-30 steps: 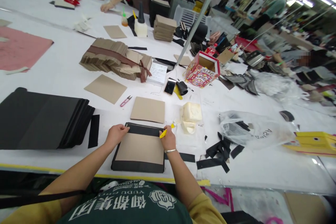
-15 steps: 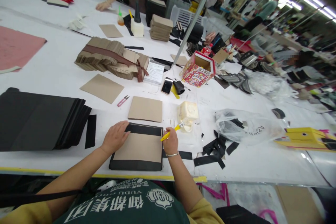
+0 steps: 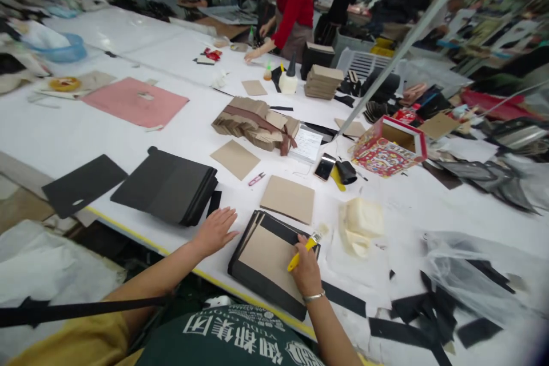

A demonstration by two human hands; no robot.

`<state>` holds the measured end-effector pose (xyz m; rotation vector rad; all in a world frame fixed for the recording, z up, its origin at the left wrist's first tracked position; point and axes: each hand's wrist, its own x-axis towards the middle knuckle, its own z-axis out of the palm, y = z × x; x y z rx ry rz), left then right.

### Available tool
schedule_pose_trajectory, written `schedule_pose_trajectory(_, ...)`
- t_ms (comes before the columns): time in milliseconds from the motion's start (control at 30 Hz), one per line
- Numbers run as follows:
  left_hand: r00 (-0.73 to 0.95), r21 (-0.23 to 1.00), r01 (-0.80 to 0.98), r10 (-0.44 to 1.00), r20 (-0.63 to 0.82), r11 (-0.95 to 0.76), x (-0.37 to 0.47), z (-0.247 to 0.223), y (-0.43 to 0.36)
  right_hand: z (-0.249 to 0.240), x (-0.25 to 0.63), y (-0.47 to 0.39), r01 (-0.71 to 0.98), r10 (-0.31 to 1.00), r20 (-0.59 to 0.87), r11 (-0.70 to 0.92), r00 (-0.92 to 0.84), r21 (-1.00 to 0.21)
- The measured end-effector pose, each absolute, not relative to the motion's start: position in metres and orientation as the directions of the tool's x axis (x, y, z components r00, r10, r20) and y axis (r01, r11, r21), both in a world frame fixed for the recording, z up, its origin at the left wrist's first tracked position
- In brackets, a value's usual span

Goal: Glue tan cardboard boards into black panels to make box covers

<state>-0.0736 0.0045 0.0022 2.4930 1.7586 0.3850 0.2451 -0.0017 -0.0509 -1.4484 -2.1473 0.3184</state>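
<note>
My right hand (image 3: 307, 270) grips a brush by its yellow handle (image 3: 299, 256), the bristle end pointing up and away. It is over the right part of a tan board (image 3: 268, 260) on a stack of black panels (image 3: 257, 281). My left hand (image 3: 217, 231) is open with fingers stretched, left of that stack and apart from it, holding nothing. A black strip (image 3: 214, 202) lies just beyond the left hand. Near it rests a thicker pile of black folded panels (image 3: 165, 183). A pale block-shaped tub (image 3: 364, 218) stands right of the brush.
Farther back are a tan board stack (image 3: 287, 197), pink snips (image 3: 256, 179), a phone (image 3: 325, 166), a patterned red box (image 3: 388, 148) and bundled boards (image 3: 249, 120). Black scraps (image 3: 424, 314) and a plastic bag (image 3: 467, 263) lie right. A person in red (image 3: 295, 6) stands across the table.
The view has swung left. My left hand has lifted off the black panel and moved left. My right hand, still with the brush, has moved from the panel's right edge to over the board.
</note>
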Motion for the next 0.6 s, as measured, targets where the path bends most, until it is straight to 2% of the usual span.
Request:
schedule_pose_trajectory(100, 0.115, 0.246, 0.947, 0.935, 0.335, -0.205, -0.123, 0.037, 0.007, -0.051, 0.240, 0.004, 0.754, 0.916, 0.301, 0.392, -0.266, -0.526)
schedule_pose_trajectory(233, -0.307, 0.220, 0.948, 0.839, 0.448, 0.230, -0.204, 0.070, 0.022, -0.045, 0.234, 0.011, 0.725, 0.903, 0.339, 0.418, -0.265, -0.547)
schedule_pose_trajectory(300, -0.523, 0.192, 0.852, 0.772, 0.362, 0.487, -0.249, 0.073, 0.029, -0.041, 0.238, 0.009, 0.730, 0.898, 0.380, 0.412, -0.224, -0.545)
schedule_pose_trajectory(367, -0.691, 0.164, 0.721, 0.717, 0.096, 0.673, -0.292, 0.067, 0.033, -0.038, 0.245, 0.004, 0.763, 0.899, 0.415, 0.365, -0.140, -0.533)
schedule_pose_trajectory(400, -0.728, 0.158, 0.659, 0.677, -0.112, 0.735, -0.312, 0.061, 0.035, -0.038, 0.250, -0.001, 0.786, 0.903, 0.419, 0.328, -0.097, -0.524)
schedule_pose_trajectory(433, -0.738, 0.146, 0.607, 0.622, -0.260, 0.781, -0.329, 0.056, 0.036, -0.039, 0.254, -0.006, 0.808, 0.910, 0.411, 0.286, -0.060, -0.516)
schedule_pose_trajectory(467, -0.734, 0.128, 0.594, 0.601, -0.317, 0.794, -0.342, 0.050, 0.036, -0.041, 0.257, -0.012, 0.825, 0.920, 0.391, 0.244, -0.031, -0.510)
schedule_pose_trajectory(533, -0.739, 0.082, 0.625, 0.623, -0.258, 0.776, -0.356, 0.047, 0.034, -0.047, 0.262, -0.023, 0.840, 0.943, 0.332, 0.175, 0.006, -0.513)
schedule_pose_trajectory(600, -0.694, 0.125, 0.706, 0.716, -0.075, 0.697, -0.356, 0.057, 0.023, -0.053, 0.263, -0.032, 0.834, 0.958, 0.283, 0.121, 0.043, -0.538)
